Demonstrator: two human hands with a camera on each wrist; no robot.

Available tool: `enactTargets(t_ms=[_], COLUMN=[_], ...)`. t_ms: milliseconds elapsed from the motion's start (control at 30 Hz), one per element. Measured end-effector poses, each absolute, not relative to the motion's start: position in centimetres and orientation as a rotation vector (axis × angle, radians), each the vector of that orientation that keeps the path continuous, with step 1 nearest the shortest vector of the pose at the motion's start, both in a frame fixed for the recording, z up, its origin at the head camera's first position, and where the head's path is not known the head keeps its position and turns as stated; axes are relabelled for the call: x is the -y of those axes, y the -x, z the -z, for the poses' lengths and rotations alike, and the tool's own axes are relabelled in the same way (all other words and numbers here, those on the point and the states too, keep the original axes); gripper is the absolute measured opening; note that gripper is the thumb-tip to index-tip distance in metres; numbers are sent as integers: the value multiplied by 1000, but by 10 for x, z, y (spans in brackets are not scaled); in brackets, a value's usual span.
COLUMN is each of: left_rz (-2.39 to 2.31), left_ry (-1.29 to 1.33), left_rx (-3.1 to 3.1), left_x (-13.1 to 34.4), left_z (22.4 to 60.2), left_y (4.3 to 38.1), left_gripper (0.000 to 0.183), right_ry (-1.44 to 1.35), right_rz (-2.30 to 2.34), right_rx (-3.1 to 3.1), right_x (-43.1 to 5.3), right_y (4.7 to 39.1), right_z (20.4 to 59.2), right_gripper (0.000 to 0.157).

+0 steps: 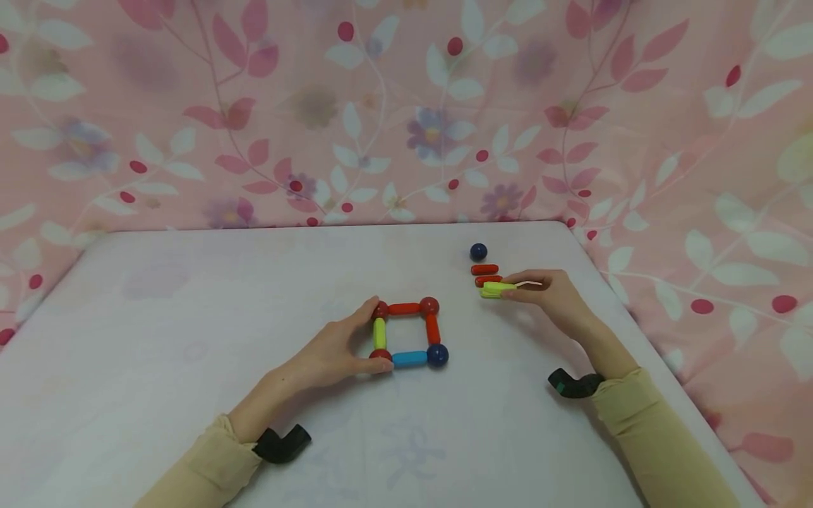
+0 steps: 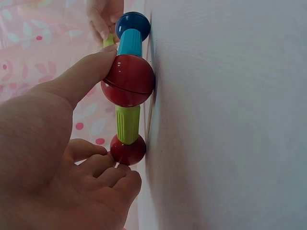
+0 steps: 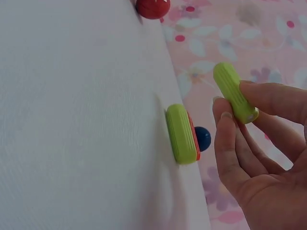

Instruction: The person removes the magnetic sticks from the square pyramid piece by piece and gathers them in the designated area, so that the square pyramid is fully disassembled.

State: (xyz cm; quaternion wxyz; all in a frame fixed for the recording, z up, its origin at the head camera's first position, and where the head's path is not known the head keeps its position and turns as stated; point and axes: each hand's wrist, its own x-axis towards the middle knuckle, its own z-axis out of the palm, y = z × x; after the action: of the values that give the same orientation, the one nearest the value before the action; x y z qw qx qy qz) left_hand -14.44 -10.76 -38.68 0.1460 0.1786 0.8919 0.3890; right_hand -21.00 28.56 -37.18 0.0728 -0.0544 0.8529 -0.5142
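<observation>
A square of toy building rods and balls lies on the white table, with red rods (image 1: 432, 329) at its far and right sides, a blue rod (image 1: 409, 359) in front and a green rod (image 2: 127, 124) at left. Three corners are red balls (image 2: 128, 80); the near right one is a dark blue ball (image 1: 437, 355). My left hand (image 1: 333, 353) grips the square's left side, thumb on the near red ball and fingertips against the far one. My right hand (image 1: 552, 296) pinches a ribbed green rod (image 3: 235, 93) between thumb and fingers, raised off the table.
Below the right hand another green rod (image 3: 181, 134) lies on the table. Beyond it are two loose red rods (image 1: 485, 269) and a dark blue ball (image 1: 478, 252). Pink floral cloth (image 1: 394, 127) hangs behind the table (image 1: 190, 303) and along its right side.
</observation>
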Motion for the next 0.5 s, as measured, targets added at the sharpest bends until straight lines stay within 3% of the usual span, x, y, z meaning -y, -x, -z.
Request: enactTargets(t_ms=[500], left_rz=[-1122], left_ry=[-525], left_rx=[-2569], left_x=[108], left_z=[387], left_y=[145], left_gripper=[108], right_ry=[115], right_rz=[1432], right_rx=[-2549], right_x=[-302], right_y=[215], right_z=[383], right_gripper=[41])
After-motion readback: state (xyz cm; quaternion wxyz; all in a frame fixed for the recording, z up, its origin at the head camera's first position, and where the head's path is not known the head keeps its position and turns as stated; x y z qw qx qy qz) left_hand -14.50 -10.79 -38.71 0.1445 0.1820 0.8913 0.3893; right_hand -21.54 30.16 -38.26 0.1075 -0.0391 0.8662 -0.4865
